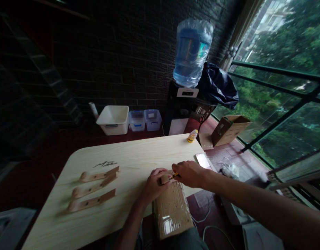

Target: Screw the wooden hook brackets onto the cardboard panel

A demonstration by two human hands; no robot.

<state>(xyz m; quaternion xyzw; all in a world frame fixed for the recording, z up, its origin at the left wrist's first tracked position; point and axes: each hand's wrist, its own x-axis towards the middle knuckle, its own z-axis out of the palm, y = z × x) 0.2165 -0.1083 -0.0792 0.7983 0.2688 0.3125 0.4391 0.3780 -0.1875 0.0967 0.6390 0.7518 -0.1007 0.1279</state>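
My left hand (155,184) is closed around a small wooden piece (165,179), pressing it on top of a taped cardboard box (172,210). My right hand (189,172) grips a small yellow-handled screwdriver (176,174), its tip against or very near the wooden piece. Fingers hide most of the tool. The box lies partly over the table's near edge, above my lap. To the left, similar wooden brackets (93,202) with dark holes lie in a row. Beyond them is a loose group of thin dark pieces (105,164), too small to tell apart.
A phone (202,161) and a small yellow-based bottle (192,136) sit toward the right edge of the pale wooden table (133,149). Behind stand a white basket (114,119), blue clear bins (145,121) and a water dispenser (179,107). An open cardboard carton (228,130) stands by the window.
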